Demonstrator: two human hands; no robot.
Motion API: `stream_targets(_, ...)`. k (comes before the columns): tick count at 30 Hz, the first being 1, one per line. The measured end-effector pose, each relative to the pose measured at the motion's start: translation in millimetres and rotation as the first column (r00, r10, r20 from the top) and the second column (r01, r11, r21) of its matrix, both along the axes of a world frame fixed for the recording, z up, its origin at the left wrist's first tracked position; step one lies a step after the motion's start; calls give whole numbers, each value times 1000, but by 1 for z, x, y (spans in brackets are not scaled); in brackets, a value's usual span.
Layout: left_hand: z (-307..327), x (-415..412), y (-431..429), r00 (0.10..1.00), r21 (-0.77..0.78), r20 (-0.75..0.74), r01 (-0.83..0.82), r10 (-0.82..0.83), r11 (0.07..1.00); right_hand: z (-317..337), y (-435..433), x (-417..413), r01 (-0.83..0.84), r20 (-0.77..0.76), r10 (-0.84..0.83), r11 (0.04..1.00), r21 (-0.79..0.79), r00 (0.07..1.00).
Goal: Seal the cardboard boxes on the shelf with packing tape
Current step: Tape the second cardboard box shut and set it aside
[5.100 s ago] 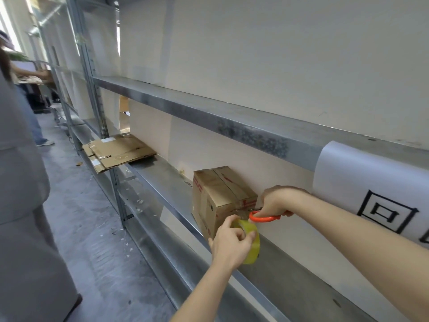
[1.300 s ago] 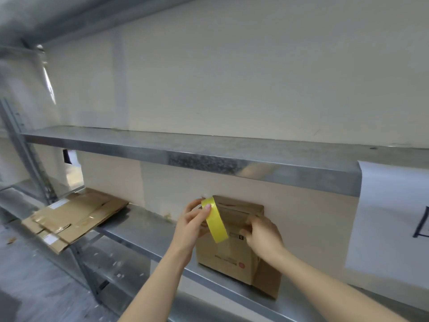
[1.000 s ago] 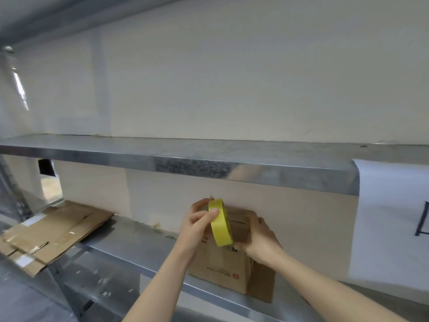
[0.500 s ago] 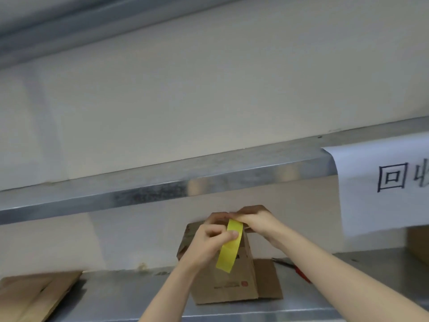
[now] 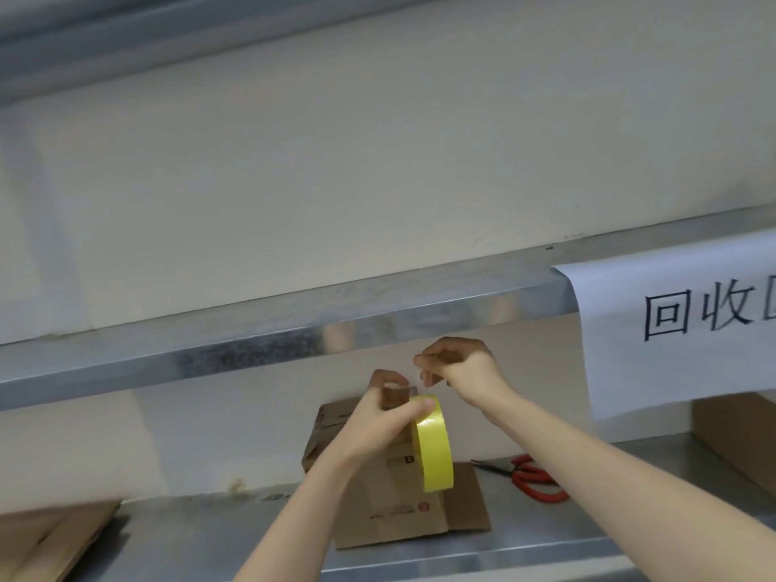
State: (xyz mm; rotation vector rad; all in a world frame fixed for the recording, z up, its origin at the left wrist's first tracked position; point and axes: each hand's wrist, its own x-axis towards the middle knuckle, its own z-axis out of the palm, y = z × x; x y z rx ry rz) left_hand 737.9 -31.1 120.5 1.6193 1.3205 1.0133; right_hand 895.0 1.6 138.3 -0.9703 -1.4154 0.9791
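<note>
Plain cream wall behind, evenly lit. Galvanised metal upper shelf across mid w/ shiny speckled front edge. White paper sign hung from its right end, black handwritten chars. Grey metal lower shelf along btm, dull reflections. Grey beam top left

A small brown cardboard box with red print stands upright on the metal shelf near its front edge, one flap lying flat on the shelf to its right. In front of its upper part, the left hand holds the roll of yellow packing tape on edge. A short clear strip runs from the roll's top toward the right hand, which pinches its end.
</note>
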Motion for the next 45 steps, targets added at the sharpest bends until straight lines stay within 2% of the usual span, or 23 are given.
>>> stream_targets(2,8,4,6,999,-19,31,38,-37,999,5,-1,2,-20,50,20,1000,-18,999)
stream_targets(5,19,13,14,998,2,57,9,-10,1000,8,2,3,-19,79,22,999,-32,997)
stream_targets(10,26,24,27,962,170,-266,-12,58,985,10,7,14,-11,52,15,996,-88,999)
stream_targets(15,26,33,41,945,226,-249,-155,211,962,1,5,24,123,215,-84,977,-172,973)
stream_targets(18,29,38,46,938,204,-240,-205,252,957,-15,-2,35,84,308,-22,979,-189,951)
stream_targets(20,31,42,49,923,188,-276,-223,269,957,-25,-5,41,-18,384,81,986,-165,920)
stream_targets(23,30,42,53,920,149,-269,-253,286,956,-32,-8,48,-182,382,256,958,-219,888)
stream_targets(27,27,37,57,930,115,-269,-228,251,967,-36,-12,44,-241,357,312,943,-230,881)
stream_targets(31,30,29,61,985,-48,-31,-173,171,984,-45,-11,32,-197,394,270,957,-215,879)
stream_targets(34,31,20,70,992,-123,54,-105,113,987,-45,-13,24,-156,340,226,963,-222,913)
stream_targets(40,28,10,93,999,-136,-32,34,-39,990,-49,-14,11,-66,378,125,984,-165,918)
stream_targets(45,31,8,105,986,-141,-24,162,-167,977,-48,-12,8,1,320,76,972,-233,944)
